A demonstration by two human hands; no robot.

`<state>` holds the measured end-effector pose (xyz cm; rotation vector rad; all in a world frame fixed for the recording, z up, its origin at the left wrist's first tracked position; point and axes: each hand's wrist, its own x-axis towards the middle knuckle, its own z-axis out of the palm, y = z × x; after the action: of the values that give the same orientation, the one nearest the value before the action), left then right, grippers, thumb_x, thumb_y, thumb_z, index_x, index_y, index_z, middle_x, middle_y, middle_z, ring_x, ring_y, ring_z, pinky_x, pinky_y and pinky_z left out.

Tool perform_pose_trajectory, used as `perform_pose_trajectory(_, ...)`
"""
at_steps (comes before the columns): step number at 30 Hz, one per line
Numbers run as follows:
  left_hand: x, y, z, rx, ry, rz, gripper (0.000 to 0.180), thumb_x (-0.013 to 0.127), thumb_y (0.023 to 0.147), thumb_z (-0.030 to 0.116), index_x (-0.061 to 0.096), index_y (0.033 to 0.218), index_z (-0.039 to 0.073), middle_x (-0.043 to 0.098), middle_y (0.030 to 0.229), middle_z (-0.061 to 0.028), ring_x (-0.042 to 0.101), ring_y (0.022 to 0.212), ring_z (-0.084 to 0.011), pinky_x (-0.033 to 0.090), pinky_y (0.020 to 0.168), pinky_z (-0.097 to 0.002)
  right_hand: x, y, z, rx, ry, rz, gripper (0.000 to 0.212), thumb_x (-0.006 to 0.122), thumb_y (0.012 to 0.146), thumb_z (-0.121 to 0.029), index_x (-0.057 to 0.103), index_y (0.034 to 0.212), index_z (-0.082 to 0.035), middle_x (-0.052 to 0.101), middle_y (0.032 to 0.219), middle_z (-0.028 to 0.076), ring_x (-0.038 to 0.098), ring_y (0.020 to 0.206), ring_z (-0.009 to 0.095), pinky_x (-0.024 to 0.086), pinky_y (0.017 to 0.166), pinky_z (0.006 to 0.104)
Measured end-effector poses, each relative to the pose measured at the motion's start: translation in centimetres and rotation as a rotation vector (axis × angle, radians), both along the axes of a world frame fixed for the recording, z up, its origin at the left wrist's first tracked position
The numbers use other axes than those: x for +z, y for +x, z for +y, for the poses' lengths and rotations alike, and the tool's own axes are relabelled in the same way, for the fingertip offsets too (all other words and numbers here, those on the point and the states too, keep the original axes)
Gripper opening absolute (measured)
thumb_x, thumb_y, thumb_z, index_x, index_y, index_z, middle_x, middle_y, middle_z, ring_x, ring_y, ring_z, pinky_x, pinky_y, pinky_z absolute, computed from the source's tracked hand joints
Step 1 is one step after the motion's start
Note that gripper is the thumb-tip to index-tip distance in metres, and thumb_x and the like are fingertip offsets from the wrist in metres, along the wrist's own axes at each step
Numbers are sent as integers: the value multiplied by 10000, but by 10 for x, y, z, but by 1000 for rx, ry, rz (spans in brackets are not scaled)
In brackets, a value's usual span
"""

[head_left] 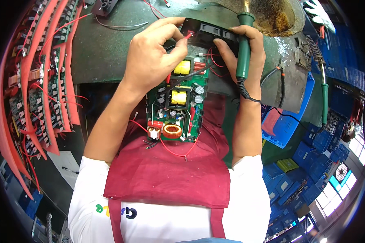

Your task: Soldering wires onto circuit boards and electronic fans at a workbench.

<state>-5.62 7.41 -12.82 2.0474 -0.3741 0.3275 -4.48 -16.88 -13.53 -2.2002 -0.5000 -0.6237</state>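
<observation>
At left, a red wire (189, 35) was pinched by the left hand (156, 54) at one end of a black panel (209, 32), below which a circuit board (178, 109) was seen across the front edge of the desk (101, 56). The panel's other end was steadied by the right hand (254, 54), in which a soldering iron (243, 58) was gripped, tip pointed away; wire-joining seemed to be in hand, with a steady wire and a turned tip apparently called for.
</observation>
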Motion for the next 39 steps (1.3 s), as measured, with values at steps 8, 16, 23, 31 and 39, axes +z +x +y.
perform_pose_trajectory(8,0,-5,8,4,59,-39,137,781,867,120,741,911,-3,790,1213,-226,784,1081,-381,620,943,-422,-8,-2,5,-8,-26,-18,511,971,780,-148,678,1195,-97,762,1132,97,716,1037,349,554,934,439)
perform_pose_trajectory(16,5,-8,14,-16,63,-30,115,781,887,83,755,960,-2,774,1323,-187,772,1159,-335,593,990,-402,-3,-3,10,-26,-44,-28,524,974,776,-149,683,1209,-103,790,1187,94,726,1061,344,552,960,440)
perform_pose_trajectory(23,13,-1,17,-67,262,-222,72,759,883,60,734,912,-1,772,1343,-156,751,1191,-340,583,1026,-419,0,-3,10,-18,-52,-41,536,977,772,-142,679,1216,-102,789,1181,98,728,1053,346,556,951,431)
perform_pose_trajectory(31,19,-5,15,-52,326,-233,91,756,883,70,701,876,-2,780,1316,-156,765,1080,-351,606,954,-428,16,-7,9,-2,-133,-180,538,983,754,-158,715,1216,-98,787,1147,127,740,1042,361,569,949,462)
perform_pose_trajectory(39,17,-2,29,-31,248,-212,110,760,881,81,684,862,3,781,1317,-146,777,891,-330,624,795,-408,62,-94,27,-99,208,-147,582,640,1085,-561,625,1330,-34,777,970,172,746,866,311,579,929,482)
